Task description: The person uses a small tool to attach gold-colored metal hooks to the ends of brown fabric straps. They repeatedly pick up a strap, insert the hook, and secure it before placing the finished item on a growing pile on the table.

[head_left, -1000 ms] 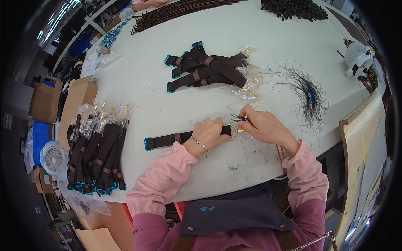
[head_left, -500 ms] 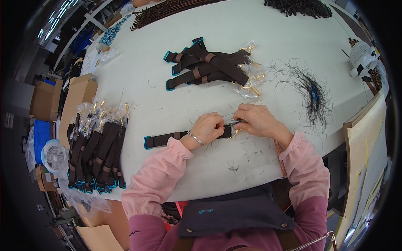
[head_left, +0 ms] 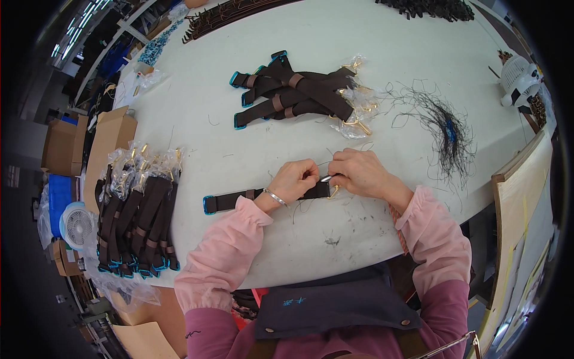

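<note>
A dark brown webbing strap (head_left: 226, 201) lies across the table before me, with a turquoise buckle at its left end, a brown keeper loop and a gold clasp (head_left: 333, 191) at its right end. My left hand (head_left: 294, 182) rests over the strap, thumb and fingertips pinched together; what they grip is too small to make out. Close beside it, my right hand (head_left: 362, 173) is closed round a small silver-bladed tool (head_left: 326, 178) whose tip points at the left fingertips. Most of the tool is hidden in my fingers. Loose dark threads show around both hands.
Beyond my hands lies a pile of similar straps (head_left: 293, 90) with plastic-wrapped gold clasps. Another batch of straps (head_left: 140, 224) lies at the left edge. Tangled black thread (head_left: 448, 134) sits at right, near a white fan (head_left: 519, 81). Dark rods (head_left: 221, 23) lie along the far edge.
My right hand has shifted slightly left, and the tool's silver tip now shows between the hands. The left hand stays pinched over the strap.
</note>
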A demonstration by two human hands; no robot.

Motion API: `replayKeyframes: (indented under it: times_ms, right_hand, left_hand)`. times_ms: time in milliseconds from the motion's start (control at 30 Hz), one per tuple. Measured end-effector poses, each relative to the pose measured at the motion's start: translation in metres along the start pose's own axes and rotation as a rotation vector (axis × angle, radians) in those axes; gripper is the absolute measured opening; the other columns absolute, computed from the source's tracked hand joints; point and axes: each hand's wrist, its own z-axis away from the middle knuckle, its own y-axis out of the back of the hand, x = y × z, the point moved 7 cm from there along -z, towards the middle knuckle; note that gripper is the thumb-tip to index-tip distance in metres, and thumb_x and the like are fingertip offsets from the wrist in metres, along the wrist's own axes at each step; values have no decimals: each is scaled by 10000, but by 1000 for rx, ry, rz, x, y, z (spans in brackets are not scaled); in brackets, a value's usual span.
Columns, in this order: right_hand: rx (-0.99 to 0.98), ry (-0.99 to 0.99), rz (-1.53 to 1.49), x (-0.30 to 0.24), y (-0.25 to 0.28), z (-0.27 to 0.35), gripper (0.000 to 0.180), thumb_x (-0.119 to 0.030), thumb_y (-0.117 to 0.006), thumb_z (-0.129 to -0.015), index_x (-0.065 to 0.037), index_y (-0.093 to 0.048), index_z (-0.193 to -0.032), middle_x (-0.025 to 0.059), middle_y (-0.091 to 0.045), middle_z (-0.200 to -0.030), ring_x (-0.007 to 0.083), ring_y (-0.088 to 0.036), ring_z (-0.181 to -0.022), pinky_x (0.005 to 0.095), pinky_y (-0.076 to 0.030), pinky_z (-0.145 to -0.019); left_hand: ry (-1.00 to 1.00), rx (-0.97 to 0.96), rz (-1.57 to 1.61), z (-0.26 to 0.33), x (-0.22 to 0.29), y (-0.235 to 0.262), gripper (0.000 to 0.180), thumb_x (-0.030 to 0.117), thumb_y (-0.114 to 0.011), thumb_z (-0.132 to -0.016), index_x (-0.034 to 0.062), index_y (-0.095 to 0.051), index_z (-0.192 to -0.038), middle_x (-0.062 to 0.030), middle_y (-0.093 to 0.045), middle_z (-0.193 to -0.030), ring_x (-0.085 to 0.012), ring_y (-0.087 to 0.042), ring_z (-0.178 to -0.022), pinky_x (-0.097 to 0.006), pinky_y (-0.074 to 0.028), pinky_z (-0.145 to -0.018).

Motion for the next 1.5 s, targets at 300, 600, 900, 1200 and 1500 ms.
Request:
replayKeyframes:
  times_ms: [300,600,900,1200,1500]
  right_hand:
    - [-20,-29,-66,2,-3,1,89,-151,-644,-745,-87,-588,-773,26,-566,-805,224,-566,-836,381,-448,-669]
    - [-48,21,-31,-5,-3,-6,141,-167,-685,-713,-86,-590,-779,23,-558,-794,220,-562,-811,368,-433,-650]
    - [-40,-70,-56,4,-8,-9,146,-184,-646,-757,-59,-577,-788,50,-566,-811,237,-581,-790,377,-457,-634]
    - [203,38,225,-34,7,53,220,-176,-701,-699,-63,-543,-803,29,-495,-785,191,-530,-732,329,-469,-582]
    - [210,10,35,-11,15,60,233,-190,-696,-717,-93,-597,-904,33,-527,-881,217,-545,-808,349,-470,-678]
  left_hand:
    - [16,41,110,4,0,3,93,109,-533,-858,21,-525,-831,10,-513,-699,-43,-477,-578,-192,-453,-470]
    - [-39,106,29,7,4,4,115,107,-533,-853,-1,-504,-827,-44,-533,-657,-98,-515,-536,-251,-468,-468]
    - [-93,121,11,5,7,4,116,98,-511,-846,-10,-496,-808,-92,-533,-572,-179,-554,-467,-307,-442,-456]
    - [-25,30,-88,6,29,10,106,118,-488,-891,13,-493,-883,-54,-562,-739,-101,-556,-621,-238,-499,-498]
    - [-314,-165,-115,-12,65,22,224,60,-623,-785,36,-539,-991,-39,-571,-920,-133,-570,-844,-294,-484,-689]
